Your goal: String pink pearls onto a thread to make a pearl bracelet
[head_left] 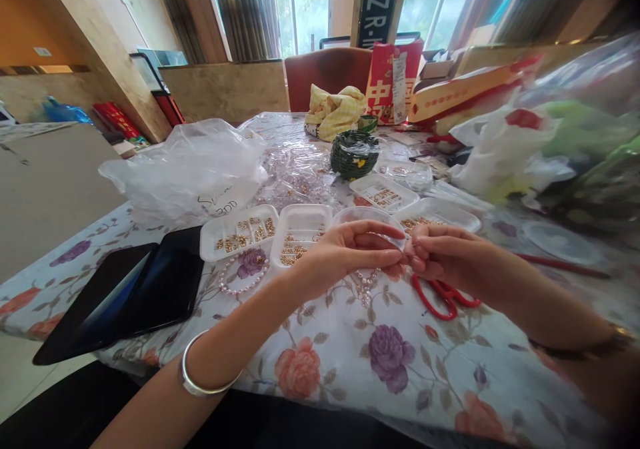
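My left hand (353, 246) and my right hand (445, 252) meet over the table, thumbs and fingers pinched close together. Whatever lies between the fingertips is too small or hidden to make out. Just below them is a cluster of pinkish pearl beads (367, 296); I cannot tell whether it hangs from the fingers or lies on the cloth. Red-handled scissors (440, 311) rest under my right hand, their blades hidden. A loop of pink pearl beads (240, 292) lies left of my left hand. White plastic trays (212, 249) behind the hands hold small gold beads (233, 242).
Two dark tablet-like slabs (170, 282) lie at the left edge of the flowered tablecloth (345, 362). Behind are a crumpled plastic bag (185, 162), a dark green woven basket (354, 156), and a yellow checked cloth (337, 109). Plastic bags (525, 142) crowd the right side.
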Demonstrator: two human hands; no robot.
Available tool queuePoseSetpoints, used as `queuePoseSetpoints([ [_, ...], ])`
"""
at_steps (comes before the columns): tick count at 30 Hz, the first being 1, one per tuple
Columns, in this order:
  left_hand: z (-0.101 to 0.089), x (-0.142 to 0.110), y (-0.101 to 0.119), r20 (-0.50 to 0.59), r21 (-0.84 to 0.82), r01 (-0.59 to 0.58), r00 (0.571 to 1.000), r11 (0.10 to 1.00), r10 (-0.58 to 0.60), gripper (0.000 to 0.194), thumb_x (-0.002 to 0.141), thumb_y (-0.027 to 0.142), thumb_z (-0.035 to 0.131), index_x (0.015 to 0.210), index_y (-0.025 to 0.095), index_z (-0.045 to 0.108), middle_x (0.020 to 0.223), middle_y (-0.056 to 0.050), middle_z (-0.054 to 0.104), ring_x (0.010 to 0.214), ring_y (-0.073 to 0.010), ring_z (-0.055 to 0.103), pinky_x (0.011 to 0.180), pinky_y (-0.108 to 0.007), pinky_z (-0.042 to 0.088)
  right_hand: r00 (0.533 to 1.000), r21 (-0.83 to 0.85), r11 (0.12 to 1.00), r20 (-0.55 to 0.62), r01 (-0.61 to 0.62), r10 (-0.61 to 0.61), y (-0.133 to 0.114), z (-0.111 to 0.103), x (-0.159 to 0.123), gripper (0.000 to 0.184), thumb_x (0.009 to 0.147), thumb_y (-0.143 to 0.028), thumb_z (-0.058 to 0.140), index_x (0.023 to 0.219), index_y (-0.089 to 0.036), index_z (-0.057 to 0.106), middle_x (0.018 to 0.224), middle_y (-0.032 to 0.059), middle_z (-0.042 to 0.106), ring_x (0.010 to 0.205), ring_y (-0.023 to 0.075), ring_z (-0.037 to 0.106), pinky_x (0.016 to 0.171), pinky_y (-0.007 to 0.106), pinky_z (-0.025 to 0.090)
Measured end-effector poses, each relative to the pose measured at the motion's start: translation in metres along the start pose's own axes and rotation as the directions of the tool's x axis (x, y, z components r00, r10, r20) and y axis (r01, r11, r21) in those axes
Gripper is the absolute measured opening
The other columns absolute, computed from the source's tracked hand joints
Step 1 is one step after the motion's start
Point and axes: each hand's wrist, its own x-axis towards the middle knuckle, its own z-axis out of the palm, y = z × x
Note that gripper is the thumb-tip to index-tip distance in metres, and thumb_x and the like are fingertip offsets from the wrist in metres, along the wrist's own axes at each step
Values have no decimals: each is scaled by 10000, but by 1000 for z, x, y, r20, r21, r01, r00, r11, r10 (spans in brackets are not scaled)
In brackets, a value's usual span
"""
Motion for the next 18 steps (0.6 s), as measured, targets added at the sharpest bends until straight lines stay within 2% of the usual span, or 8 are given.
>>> queuePoseSetpoints([
  [8, 1, 0, 1, 10, -31, 59, 998, 998, -59, 161, 781, 171, 614, 940, 160, 633, 793, -23, 683, 690, -76, 624, 690, -207, 464, 1000, -48, 999, 11, 23, -22, -3, 1, -1, 194, 800, -271, 580, 630, -179, 595, 632, 3, 553, 611, 90, 468, 602, 201, 401],
  [18, 0, 0, 1, 19, -50, 72, 997, 996, -71, 157, 787, 157, 604, 942, 152, 630, 780, -18, 676, 679, -69, 618, 683, -203, 459, 999, -74, 997, -36, 32, -35, -3, 1, 0, 199, 747, -280, 620, 575, -182, 594, 586, -1, 499, 602, 96, 454, 564, 195, 374],
])
